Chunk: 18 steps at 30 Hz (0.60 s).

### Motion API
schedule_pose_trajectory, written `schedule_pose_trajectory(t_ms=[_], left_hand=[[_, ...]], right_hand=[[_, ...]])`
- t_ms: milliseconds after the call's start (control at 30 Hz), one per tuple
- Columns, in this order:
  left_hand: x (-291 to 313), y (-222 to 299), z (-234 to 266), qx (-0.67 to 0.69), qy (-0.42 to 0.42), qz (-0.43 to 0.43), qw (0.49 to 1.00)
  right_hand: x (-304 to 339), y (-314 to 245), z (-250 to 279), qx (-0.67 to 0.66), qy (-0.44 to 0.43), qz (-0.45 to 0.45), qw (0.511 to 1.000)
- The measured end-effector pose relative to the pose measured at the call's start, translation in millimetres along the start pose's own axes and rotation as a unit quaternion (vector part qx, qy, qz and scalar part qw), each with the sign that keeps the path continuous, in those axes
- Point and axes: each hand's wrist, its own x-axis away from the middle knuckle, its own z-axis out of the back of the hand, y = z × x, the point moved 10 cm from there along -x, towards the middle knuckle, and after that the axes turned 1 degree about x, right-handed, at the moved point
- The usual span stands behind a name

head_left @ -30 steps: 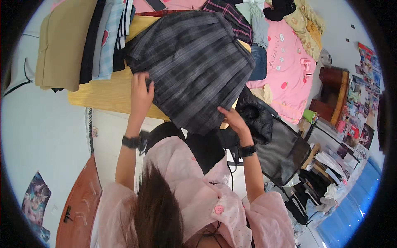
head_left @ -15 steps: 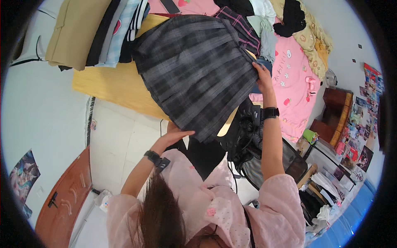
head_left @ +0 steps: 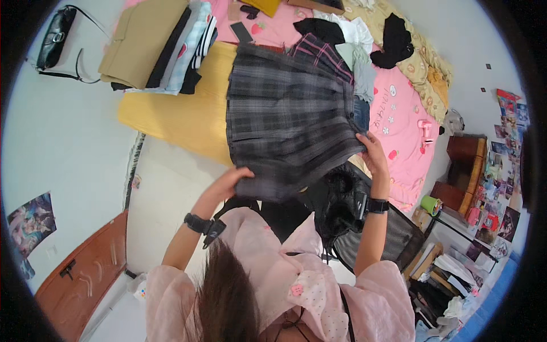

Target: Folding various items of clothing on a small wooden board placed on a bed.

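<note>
Grey plaid skirt (head_left: 290, 108), spread across the yellow bench (head_left: 176, 122) before me: left hand (head_left: 223, 183), grip closed on the hem (head_left: 229, 114); right hand (head_left: 375, 155), grip pinching the waistband (head_left: 348, 102), apparently to keep the pleats (head_left: 279, 128) straight. Folded clothes (head_left: 142, 48) sit leftward, presumably leaving it room.

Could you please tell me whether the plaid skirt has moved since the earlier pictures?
Yes, the plaid skirt has shifted rightward, away from the folded clothes.

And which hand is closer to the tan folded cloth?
Left. The left hand, at the hem of the plaid skirt, is below and right of the tan folded cloth; the right hand, by the waistband, is much farther right.
</note>
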Motion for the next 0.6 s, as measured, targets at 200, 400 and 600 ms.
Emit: schedule_pose_trajectory(t_ms=[200, 400, 600], left_hand=[[29, 127, 11, -0.019, 0.083, -0.14, 0.986], [68, 106, 93, -0.26, 0.113, -0.057, 0.957], [100, 94, 100, -0.141, 0.148, -0.005, 0.979]], right_hand=[[10, 20, 3, 0.008, 0.021, 0.002, 1.0], [63, 112, -39, 0.025, -0.081, -0.145, 0.986], [91, 142, -65, 0.056, -0.143, -0.244, 0.957]])
